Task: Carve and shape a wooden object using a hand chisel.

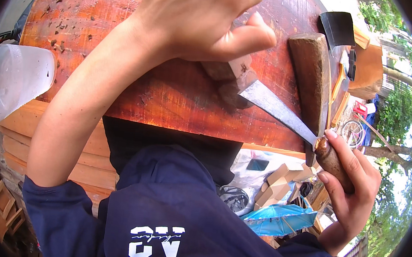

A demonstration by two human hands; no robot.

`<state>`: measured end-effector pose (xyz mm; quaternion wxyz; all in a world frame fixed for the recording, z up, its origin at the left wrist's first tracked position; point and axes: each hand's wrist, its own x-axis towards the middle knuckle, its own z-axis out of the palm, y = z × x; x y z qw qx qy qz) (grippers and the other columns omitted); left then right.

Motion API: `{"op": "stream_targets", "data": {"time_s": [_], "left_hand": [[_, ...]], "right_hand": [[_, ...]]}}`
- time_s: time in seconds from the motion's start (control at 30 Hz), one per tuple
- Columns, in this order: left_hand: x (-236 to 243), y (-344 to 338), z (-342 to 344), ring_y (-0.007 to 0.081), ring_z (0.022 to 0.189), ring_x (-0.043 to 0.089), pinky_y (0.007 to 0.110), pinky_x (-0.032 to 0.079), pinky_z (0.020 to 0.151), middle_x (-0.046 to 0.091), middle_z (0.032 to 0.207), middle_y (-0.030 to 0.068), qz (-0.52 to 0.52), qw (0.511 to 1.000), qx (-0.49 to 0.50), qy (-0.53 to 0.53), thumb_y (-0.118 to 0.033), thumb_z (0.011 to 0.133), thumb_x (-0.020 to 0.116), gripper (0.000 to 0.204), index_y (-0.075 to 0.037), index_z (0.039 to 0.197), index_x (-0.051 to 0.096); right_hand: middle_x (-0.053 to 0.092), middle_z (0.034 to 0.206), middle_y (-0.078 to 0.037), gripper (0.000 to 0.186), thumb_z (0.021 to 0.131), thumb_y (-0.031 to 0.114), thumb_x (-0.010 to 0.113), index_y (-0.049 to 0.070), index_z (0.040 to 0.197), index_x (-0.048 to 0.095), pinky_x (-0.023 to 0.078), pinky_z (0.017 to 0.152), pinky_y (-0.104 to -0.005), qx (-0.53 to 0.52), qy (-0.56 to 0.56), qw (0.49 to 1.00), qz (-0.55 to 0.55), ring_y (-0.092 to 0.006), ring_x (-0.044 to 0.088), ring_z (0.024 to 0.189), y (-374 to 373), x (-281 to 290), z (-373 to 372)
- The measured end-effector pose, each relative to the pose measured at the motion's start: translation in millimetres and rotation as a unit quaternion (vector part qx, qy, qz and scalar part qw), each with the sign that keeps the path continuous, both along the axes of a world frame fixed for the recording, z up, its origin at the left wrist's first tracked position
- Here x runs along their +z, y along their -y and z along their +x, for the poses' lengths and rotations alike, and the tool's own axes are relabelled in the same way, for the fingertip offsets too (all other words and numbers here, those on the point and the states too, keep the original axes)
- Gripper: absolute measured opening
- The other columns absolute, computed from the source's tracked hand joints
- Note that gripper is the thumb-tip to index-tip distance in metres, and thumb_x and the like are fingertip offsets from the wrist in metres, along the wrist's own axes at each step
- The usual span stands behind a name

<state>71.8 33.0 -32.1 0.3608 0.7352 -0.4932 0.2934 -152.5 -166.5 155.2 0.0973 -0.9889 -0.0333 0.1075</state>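
My right hand (pixel 353 185) grips the brown wooden handle (pixel 332 164) of a chisel. Its flat grey blade (pixel 278 110) points to the far left, and the wide end touches or lies over a small wooden block (pixel 230 79) on the table; which of the two I cannot tell. Above that block hangs my left hand (pixel 205 23), fingers curled and thumb sticking out to the right. Whatever the left fingers hold, if anything, is hidden. A thick, tapering brown wooden piece (pixel 310 81) lies just beyond the right hand.
The reddish, glossy wooden table (pixel 169 103) carries scattered brown chips at its far left. A translucent plastic container (pixel 22 71) stands at the left edge. Near the far right corner is a black flat blade-like piece (pixel 338 30). Cardboard (pixel 279 184) and a blue umbrella-like sheet (pixel 281 218) lie below.
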Motion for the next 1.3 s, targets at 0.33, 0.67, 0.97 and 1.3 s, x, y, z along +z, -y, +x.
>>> {"op": "stream_targets", "data": {"time_s": [0.33,0.67,0.97,1.3], "left_hand": [[1.3,5.3,-5.6,0.0289,0.051,0.055,0.038,0.044,0.048,0.047,0.059,0.0082,-0.004,0.999,-0.048,0.003,-0.033,0.073,0.068,0.036,-0.009,0.060,0.045],[0.6,8.6,-8.3,0.0277,0.052,0.054,0.038,0.043,0.047,0.045,0.060,0.0076,-0.017,0.997,-0.076,-0.020,-0.029,0.068,0.068,0.032,-0.010,0.060,0.043],[2.5,7.4,-9.1,0.0257,0.049,0.050,0.036,0.040,0.044,0.044,0.059,0.0073,-0.005,0.997,-0.077,0.001,-0.028,0.067,0.068,0.033,-0.010,0.056,0.041],[0.2,9.7,-11.2,0.0262,0.047,0.051,0.037,0.040,0.042,0.044,0.056,0.0082,-0.009,0.996,-0.079,-0.044,-0.029,0.068,0.069,0.037,-0.009,0.052,0.043]], "right_hand": [[0.048,0.069,-0.007,0.067,0.070,0.011,0.086,0.007,0.135,0.070,0.039,0.054,-0.0365,-0.016,-0.041,0.999,-0.019,-0.0230,0.050,0.056,-10.2,10.4,1.7],[0.053,0.071,-0.009,0.069,0.069,0.009,0.086,0.008,0.136,0.069,0.043,0.055,-0.0370,-0.017,-0.084,0.996,-0.039,-0.0252,0.054,0.057,-12.6,23.3,4.3],[0.061,0.079,-0.012,0.070,0.066,0.012,0.087,0.008,0.134,0.070,0.044,0.055,-0.0379,-0.019,-0.044,0.998,-0.029,-0.0265,0.057,0.059,-8.9,10.0,-13.4],[0.055,0.074,-0.007,0.070,0.066,0.018,0.087,0.010,0.134,0.071,0.038,0.052,-0.0370,0.000,-0.033,0.996,-0.085,-0.0240,0.053,0.056,-13.4,4.8,-20.1]]}}
